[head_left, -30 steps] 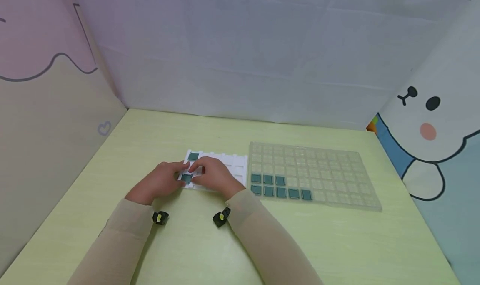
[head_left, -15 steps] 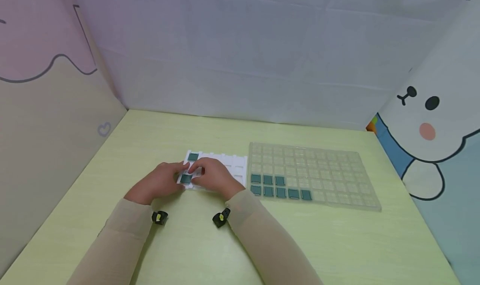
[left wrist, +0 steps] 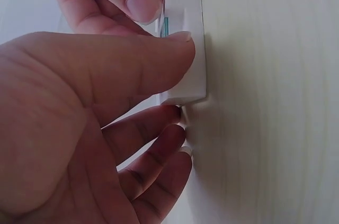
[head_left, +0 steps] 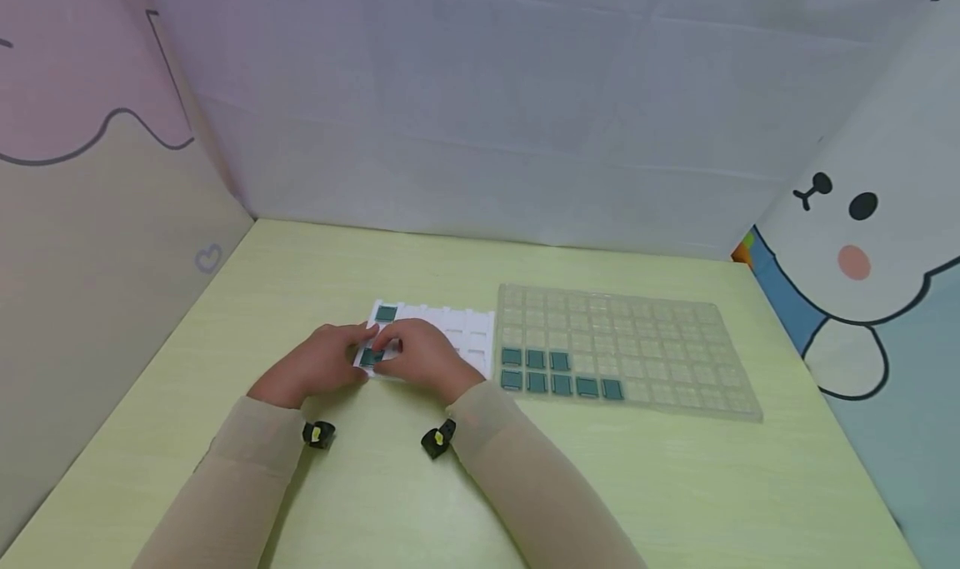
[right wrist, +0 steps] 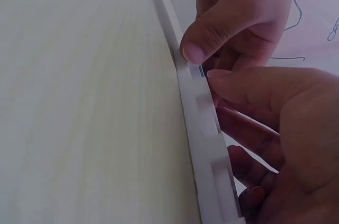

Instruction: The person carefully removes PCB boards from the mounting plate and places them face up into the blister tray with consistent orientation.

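Observation:
A thin teal-green square [head_left: 370,357] sits at the front left compartment of a white compartmented tray [head_left: 480,321]. My left hand [head_left: 322,359] grips the tray's left end; in the left wrist view its thumb lies along the tray's front side [left wrist: 196,78], with the other fingers bent beyond the end. My right hand [head_left: 423,354] reaches over the tray and pinches the teal square between thumb and index finger, covering part of it. Only the square's thin edge [right wrist: 201,70] shows in the right wrist view. Another teal square [head_left: 386,313] lies in the back left compartment.
A clear plastic grid tray [head_left: 645,344] lies right beside the white tray. Several teal squares [head_left: 562,384] fill cells in its two front rows, at the left. A pale yellow table [head_left: 390,486] carries both trays, and a white sheet [head_left: 480,119] hangs behind.
My right hand has shifted slightly left, its fingertips now over the front teal square, which showed more fully half a second ago. My left hand stays at the tray's end.

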Demonstrator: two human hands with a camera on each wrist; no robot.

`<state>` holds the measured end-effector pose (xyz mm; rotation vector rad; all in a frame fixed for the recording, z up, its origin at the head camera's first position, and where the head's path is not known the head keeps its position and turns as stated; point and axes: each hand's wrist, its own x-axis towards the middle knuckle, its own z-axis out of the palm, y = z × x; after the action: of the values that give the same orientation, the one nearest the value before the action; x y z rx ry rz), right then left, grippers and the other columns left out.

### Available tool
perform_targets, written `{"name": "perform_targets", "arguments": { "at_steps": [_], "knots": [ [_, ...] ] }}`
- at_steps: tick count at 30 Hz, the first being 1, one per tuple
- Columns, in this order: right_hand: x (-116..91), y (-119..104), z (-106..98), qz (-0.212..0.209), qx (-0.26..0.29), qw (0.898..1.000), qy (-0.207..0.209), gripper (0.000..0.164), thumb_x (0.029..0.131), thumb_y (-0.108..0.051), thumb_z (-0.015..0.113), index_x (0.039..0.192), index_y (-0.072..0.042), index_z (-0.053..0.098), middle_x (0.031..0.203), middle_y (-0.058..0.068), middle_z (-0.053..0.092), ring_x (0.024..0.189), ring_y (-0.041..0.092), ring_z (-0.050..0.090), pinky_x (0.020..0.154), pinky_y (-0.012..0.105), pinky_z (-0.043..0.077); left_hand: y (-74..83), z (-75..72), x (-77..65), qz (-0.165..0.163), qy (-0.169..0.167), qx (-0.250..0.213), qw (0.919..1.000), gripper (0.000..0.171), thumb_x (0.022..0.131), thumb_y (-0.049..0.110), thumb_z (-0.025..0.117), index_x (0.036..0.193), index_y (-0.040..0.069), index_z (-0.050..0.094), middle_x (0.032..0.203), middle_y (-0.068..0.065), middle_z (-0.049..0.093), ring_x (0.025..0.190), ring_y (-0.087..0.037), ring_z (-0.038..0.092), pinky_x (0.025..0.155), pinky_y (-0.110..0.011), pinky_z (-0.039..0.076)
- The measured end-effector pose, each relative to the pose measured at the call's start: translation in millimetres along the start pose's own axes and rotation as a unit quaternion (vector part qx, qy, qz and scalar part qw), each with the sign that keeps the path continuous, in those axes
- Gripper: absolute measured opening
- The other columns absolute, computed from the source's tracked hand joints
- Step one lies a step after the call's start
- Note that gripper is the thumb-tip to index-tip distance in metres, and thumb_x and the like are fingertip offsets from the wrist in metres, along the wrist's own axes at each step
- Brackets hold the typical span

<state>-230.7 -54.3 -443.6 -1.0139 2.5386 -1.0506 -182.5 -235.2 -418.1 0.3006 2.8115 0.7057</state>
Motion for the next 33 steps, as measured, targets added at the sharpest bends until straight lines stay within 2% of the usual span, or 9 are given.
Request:
{"name": "perform_targets", "arguments": {
  "at_steps": [11,18,25,33],
  "knots": [
    [3.3,-2.5,6.0,-0.002,-0.028,1.0,0.004,0.013,0.076,-0.029,0.077,0.087,-0.026,0.07,0.085,-0.019,0.061,0.078,0.0,0.052,0.072,0.017,0.043,-2.7,0.8,0.5,0.015,0.006,0.0,0.9999,0.068,0.077,0.011,0.074,0.139,0.006,0.046,0.134,-0.019,0.05,0.117,-0.037,0.048,0.089,-0.047,0.044],
    [5.7,-5.2,9.5,0.013,-0.04,0.999,0.016,0.013,0.075,-0.028,0.078,0.084,-0.026,0.069,0.082,-0.02,0.06,0.073,0.0,0.052,0.067,0.016,0.042,-1.9,0.3,0.1,0.005,0.0,0.0,1.0,0.068,0.077,0.011,0.074,0.139,0.007,0.046,0.136,-0.019,0.048,0.121,-0.04,0.044,0.093,-0.051,0.041],
    [6.5,-9.1,10.0,0.011,-0.043,0.999,0.026,0.014,0.074,-0.025,0.078,0.084,-0.024,0.069,0.08,-0.018,0.06,0.073,0.001,0.052,0.065,0.016,0.042,-2.5,0.5,0.5,0.017,0.01,0.007,0.9998,0.064,0.076,0.01,0.075,0.135,0.007,0.051,0.13,-0.017,0.054,0.115,-0.039,0.048,0.092,-0.052,0.041],
    [6.1,-8.7,9.0,0.015,-0.036,0.999,0.024,0.013,0.074,-0.026,0.078,0.083,-0.025,0.068,0.08,-0.02,0.059,0.072,0.0,0.052,0.064,0.017,0.042,-1.9,0.7,1.8,0.002,0.0,0.0,1.0,0.066,0.077,0.011,0.074,0.137,0.008,0.049,0.134,-0.018,0.05,0.116,-0.035,0.048,0.092,-0.05,0.042]
  ]
}}
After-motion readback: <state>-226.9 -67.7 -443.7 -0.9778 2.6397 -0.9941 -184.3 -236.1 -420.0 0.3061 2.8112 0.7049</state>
